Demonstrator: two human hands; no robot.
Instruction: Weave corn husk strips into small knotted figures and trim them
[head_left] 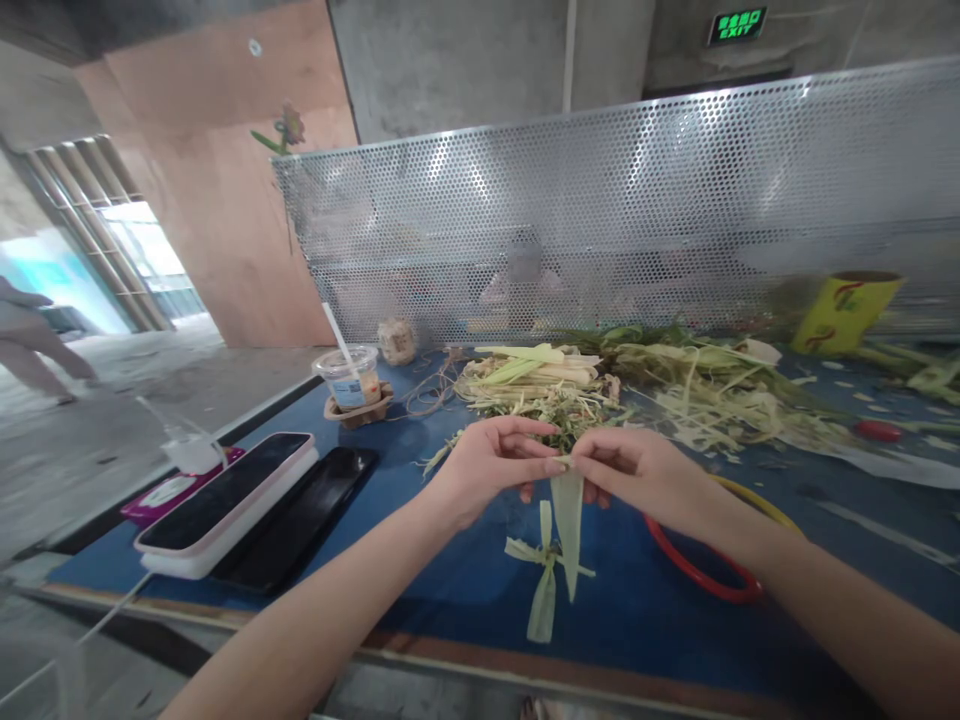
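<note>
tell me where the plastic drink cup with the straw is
In the head view the plastic drink cup stands far left on the blue table, in a brown holder beyond the two phones.

A person [523, 268] behind the perforated screen [675, 200] shows only as a blur.

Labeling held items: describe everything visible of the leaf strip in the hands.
The leaf strip is a pale green, flat, fibrous-looking blade, wide at the top and tapering to a point below. It hangs roughly upright over the blue table, its top edge pinched between the left hand and right hand. Its tip overlaps a knotted leaf piece lying on the table.
</note>
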